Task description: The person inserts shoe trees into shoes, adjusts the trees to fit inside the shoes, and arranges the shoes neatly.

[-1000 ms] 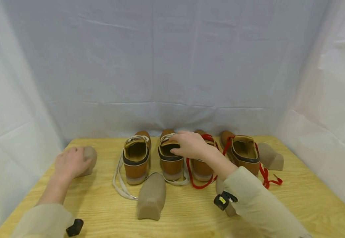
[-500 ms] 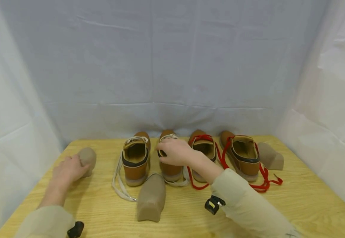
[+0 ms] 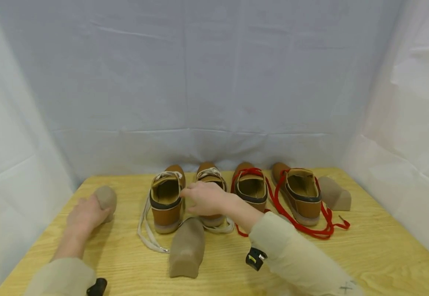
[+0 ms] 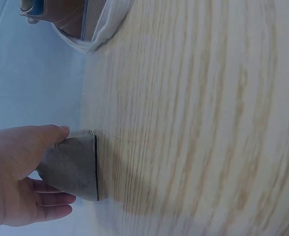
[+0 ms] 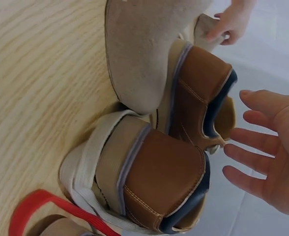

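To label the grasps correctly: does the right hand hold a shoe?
No, the right wrist view shows the right hand open, with nothing in it.

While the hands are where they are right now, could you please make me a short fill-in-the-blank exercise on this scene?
1. In all, ____ brown shoes stand in a row on the table.
2. The laces on the two shoes towards the table's right side are ____.
3. The right hand holds nothing, while the ____ hand grips a foot-shaped block.

Missing words: four; red; left.
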{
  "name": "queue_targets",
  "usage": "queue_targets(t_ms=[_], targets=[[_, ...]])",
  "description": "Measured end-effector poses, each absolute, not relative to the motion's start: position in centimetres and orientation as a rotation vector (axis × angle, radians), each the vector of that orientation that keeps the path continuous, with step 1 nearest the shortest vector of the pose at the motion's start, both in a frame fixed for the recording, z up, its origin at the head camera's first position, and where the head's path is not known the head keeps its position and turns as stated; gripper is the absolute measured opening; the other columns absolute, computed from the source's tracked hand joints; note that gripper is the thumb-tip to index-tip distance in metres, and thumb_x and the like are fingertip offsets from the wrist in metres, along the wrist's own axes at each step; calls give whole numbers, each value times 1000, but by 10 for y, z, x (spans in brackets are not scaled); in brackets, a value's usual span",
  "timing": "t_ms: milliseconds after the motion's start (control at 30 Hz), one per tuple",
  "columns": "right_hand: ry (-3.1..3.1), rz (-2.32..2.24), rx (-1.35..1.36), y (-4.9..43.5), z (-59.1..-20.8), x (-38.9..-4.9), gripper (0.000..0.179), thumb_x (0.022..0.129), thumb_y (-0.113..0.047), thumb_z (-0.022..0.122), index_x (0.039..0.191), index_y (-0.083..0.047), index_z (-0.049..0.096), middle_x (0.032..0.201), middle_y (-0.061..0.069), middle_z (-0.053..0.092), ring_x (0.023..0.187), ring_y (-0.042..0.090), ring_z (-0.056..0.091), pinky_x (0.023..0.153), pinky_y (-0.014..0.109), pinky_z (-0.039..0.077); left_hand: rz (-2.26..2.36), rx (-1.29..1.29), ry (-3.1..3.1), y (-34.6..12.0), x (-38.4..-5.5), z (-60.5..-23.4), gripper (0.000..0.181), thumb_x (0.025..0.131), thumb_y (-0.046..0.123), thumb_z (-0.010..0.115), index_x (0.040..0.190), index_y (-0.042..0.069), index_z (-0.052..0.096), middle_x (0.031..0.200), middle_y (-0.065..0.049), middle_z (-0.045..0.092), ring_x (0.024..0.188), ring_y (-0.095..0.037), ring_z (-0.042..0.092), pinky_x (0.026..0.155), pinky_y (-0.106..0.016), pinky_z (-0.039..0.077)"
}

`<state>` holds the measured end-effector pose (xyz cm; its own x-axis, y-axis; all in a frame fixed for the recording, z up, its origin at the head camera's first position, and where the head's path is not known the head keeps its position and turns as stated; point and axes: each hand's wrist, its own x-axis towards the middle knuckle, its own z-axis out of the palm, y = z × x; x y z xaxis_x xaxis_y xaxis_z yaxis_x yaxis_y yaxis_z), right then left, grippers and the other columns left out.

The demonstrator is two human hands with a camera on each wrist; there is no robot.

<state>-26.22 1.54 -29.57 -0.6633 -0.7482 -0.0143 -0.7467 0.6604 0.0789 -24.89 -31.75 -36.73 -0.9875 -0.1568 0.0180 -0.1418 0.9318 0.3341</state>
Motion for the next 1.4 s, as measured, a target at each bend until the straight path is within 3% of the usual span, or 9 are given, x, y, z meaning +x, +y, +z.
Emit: queue_targets(t_ms=[600, 967, 1233, 1400], targets=[[-2768, -163, 1384, -5, -309, -265, 39, 90, -36, 59, 127, -22, 56, 122, -5, 55, 110, 10, 52, 86, 26, 45, -471, 248, -3027, -320, -243, -362, 60, 84, 25, 59, 118, -21, 41, 104, -46, 40, 97, -58, 42, 71, -59, 43], [-2802, -190, 1418, -9, -314, -262, 46, 91, -38, 57, 133, -21, 50, 119, -2, 52, 105, 11, 52, 79, 24, 45, -532, 249, -2939, -321, -243, -361, 47, 72, 17, 62, 97, -20, 46, 89, -40, 44, 81, -52, 49, 66, -56, 43], [-2812, -177, 1417, -9, -315, -262, 46, 91, -40, 56, 133, -22, 49, 121, -3, 50, 106, 11, 52, 81, 24, 45, -586, 258, -2834, -319, -242, -355, 42, 77, 15, 55, 95, -20, 42, 91, -40, 39, 81, -59, 44, 65, -57, 40], [-2788, -168, 1434, -7, -316, -262, 45, 92, -39, 54, 134, -21, 49, 121, -2, 50, 107, 11, 51, 81, 24, 45, -616, 233, -2779, -317, -241, -352, 49, 81, 18, 58, 101, -23, 37, 92, -39, 38, 83, -59, 42, 66, -58, 39]])
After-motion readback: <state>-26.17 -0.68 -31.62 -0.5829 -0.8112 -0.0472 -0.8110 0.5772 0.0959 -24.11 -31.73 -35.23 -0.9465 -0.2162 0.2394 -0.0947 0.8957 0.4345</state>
